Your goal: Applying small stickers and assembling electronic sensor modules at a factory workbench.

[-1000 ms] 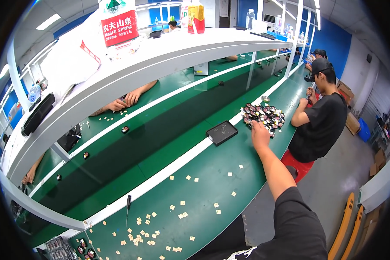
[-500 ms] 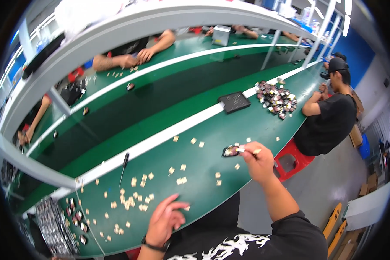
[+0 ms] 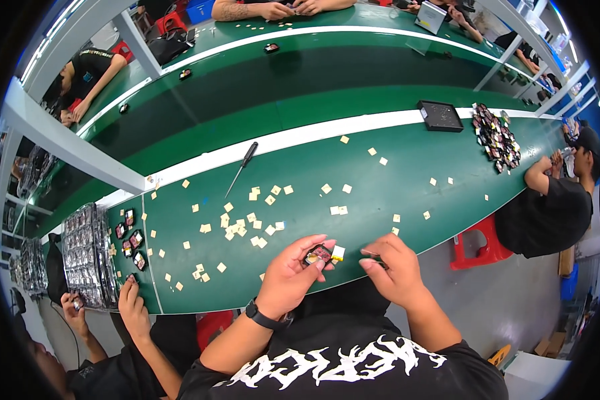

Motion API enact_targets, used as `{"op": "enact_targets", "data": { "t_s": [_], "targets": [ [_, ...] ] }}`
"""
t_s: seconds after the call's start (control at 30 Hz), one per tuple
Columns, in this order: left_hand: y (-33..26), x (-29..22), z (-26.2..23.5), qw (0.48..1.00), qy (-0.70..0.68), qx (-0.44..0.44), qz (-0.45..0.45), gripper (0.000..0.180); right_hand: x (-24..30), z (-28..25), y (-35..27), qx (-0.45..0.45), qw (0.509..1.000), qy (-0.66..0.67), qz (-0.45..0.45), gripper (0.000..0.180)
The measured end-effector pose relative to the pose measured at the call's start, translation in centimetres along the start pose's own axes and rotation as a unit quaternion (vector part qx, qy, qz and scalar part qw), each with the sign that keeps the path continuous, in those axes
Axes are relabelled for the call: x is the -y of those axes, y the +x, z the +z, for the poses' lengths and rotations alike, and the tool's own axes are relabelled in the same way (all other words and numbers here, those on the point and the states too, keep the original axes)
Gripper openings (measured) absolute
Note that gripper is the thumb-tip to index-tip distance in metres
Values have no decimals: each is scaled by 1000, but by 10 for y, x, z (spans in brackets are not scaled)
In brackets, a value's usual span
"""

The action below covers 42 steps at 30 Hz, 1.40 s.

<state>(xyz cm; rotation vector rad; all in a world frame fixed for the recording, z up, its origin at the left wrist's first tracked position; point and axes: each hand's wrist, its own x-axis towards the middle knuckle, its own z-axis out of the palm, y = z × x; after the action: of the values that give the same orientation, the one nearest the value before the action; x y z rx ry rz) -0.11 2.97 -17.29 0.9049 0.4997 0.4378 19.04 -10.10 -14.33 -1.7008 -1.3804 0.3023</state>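
My left hand (image 3: 283, 277) is closed round a small black-framed electronic module (image 3: 318, 256), held just above the near edge of the green bench. The module's face shows reddish and yellowish parts, and a white and yellow tab (image 3: 338, 253) sticks out on its right side. A little to the right, apart from the module, my right hand (image 3: 397, 270) is closed, thumb against the curled fingers. Whatever sits in that pinch is too small to make out. Small cream square pieces (image 3: 232, 230) lie scattered beyond and left of my hands.
A black screwdriver (image 3: 247, 157) lies near the white rail (image 3: 300, 138). Back right are a black tray (image 3: 440, 116) and a heap of modules (image 3: 497, 140). At left, several modules (image 3: 137, 239) lie beside stacked clear trays (image 3: 87, 260). A person's hand (image 3: 132, 303) works there; another person sits at right.
The module has passed from my right hand to my left. My left hand has closed round it, and the right has drawn down beside it. The view has turned, shifting the bench in the picture.
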Motion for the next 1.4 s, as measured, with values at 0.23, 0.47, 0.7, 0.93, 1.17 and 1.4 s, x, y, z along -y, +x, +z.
{"op": "enact_targets", "data": {
  "t_s": [0.23,0.47,0.7,0.93,1.17,1.4],
  "targets": [
    [-6,-3,-12,984,157,-56,62,39,9,14,2,49,989,-59,128,40],
    [-7,-18,-23,919,371,16,130,40,14,28,13,98,987,39,125,31],
    [-9,-22,-18,972,236,-4,-11,49,13,49,17,160,891,321,278,16],
    [-12,-3,1,995,44,-71,54,47,12,57,20,75,760,504,404,16],
    [-10,12,4,980,42,-178,72,27,22,63,12,108,731,512,438,18],
    [-13,8,-4,985,64,-157,28,28,8,47,-2,83,907,285,297,31]
  ]
}}
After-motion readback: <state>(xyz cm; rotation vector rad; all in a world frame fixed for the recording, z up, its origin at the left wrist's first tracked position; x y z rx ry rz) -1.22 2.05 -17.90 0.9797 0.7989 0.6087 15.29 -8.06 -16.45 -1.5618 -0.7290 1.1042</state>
